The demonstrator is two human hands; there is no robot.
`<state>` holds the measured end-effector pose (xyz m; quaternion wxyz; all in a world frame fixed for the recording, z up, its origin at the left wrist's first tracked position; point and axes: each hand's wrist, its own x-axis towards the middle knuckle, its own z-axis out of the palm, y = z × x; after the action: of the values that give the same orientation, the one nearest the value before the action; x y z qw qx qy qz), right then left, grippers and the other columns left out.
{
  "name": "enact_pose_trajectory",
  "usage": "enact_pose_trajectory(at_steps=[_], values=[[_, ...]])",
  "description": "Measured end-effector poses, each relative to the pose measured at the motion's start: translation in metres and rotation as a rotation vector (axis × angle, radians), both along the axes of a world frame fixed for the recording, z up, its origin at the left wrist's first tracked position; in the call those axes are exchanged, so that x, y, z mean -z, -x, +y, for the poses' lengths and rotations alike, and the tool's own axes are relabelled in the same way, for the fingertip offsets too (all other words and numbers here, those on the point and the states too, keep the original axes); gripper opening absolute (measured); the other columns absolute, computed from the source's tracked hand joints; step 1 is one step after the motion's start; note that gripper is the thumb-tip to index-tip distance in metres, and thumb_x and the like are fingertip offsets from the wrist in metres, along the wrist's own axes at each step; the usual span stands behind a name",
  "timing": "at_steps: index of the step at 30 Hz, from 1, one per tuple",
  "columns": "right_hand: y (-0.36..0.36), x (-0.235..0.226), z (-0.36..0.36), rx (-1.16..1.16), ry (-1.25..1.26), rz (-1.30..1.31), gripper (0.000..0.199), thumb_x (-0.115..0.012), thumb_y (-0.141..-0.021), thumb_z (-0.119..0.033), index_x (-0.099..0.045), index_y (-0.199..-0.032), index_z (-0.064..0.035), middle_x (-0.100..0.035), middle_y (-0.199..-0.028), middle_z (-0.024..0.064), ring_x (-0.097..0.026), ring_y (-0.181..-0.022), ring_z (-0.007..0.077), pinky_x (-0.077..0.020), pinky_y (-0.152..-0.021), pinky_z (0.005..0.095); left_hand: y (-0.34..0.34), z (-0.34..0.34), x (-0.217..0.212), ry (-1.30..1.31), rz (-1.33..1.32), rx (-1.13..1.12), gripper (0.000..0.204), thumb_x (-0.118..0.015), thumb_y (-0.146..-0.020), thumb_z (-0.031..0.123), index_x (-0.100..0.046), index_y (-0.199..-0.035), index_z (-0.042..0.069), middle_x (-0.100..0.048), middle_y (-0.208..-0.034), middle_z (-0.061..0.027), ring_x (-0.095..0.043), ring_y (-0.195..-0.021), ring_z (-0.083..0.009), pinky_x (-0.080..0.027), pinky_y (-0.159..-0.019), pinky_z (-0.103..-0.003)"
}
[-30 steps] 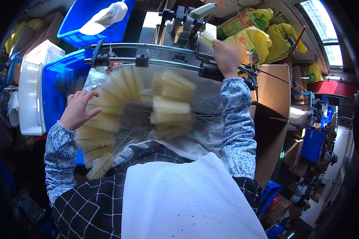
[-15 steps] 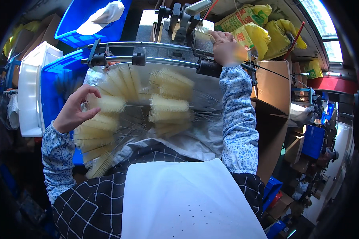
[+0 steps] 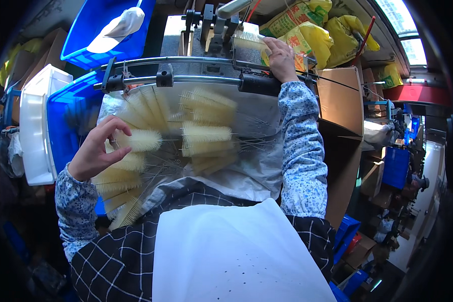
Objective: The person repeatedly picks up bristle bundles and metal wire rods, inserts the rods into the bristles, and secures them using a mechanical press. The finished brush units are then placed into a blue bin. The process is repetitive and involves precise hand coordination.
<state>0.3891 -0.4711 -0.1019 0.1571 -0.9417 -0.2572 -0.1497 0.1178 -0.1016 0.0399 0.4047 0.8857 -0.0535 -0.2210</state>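
Left hand [image 3: 94, 152]: thumb and forefinger are bent and apart at their tips, one on each side of the near end of a pale bristle brush [image 3: 143, 140]. Bristles lie between them; whether the fingers press on the brush cannot be told. The brush points rightward from these fingers, its wire stem at the far end.

Right hand [image 3: 282, 59]: fingers extended, tips meeting the right end of a second brush [image 3: 249, 40], which lies to their left at the machine [image 3: 217, 38]. Whether they are clamped on it cannot be told.

A black roller [image 3: 259, 84] sits below the right fingers; steel rods [image 3: 201, 79] run leftward from it. A fan of brushes [image 3: 148, 108] spreads above and below the left fingers, and a brush stack [image 3: 206, 136] lies to their right, over a pale cloth [image 3: 261, 173]. Yellow bags [image 3: 307, 43] stand beyond the right fingers; a cardboard box [image 3: 340, 100] is to their right.
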Motion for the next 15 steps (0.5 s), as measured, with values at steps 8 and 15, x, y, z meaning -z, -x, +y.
enact_pose_trajectory(at_steps=[8, 15], values=[[-0.006, 0.006, -0.007, 0.041, -0.008, 0.061, 0.034, -0.049, -0.084, -0.019, -0.050, -0.118, -0.0259, -0.048, -0.123, 0.0014, -0.036, -0.121, 0.0236, -0.0185, -0.103, 0.0506, -0.047, -0.051, -0.017, -0.326, -0.328, 0.272, 0.050, -0.067, -0.074, 0.014, -0.044, -0.118, 0.010, -0.044, -0.121, -0.0112, -0.042, -0.114, -0.0306, -0.034, -0.095, -0.039], [0.017, 0.001, -0.022, 0.330, 0.134, -0.087, 0.063, -0.061, -0.073, -0.042, -0.043, -0.124, -0.0099, -0.047, -0.113, 0.0084, -0.040, -0.103, 0.0286, -0.0314, -0.086, 0.0448, -0.172, -0.229, 0.021, -0.089, -0.555, 0.605, 0.051, -0.057, -0.081, 0.028, -0.038, -0.124, 0.007, -0.041, -0.125, -0.0137, -0.039, -0.118, -0.0302, -0.027, -0.101, -0.042]])
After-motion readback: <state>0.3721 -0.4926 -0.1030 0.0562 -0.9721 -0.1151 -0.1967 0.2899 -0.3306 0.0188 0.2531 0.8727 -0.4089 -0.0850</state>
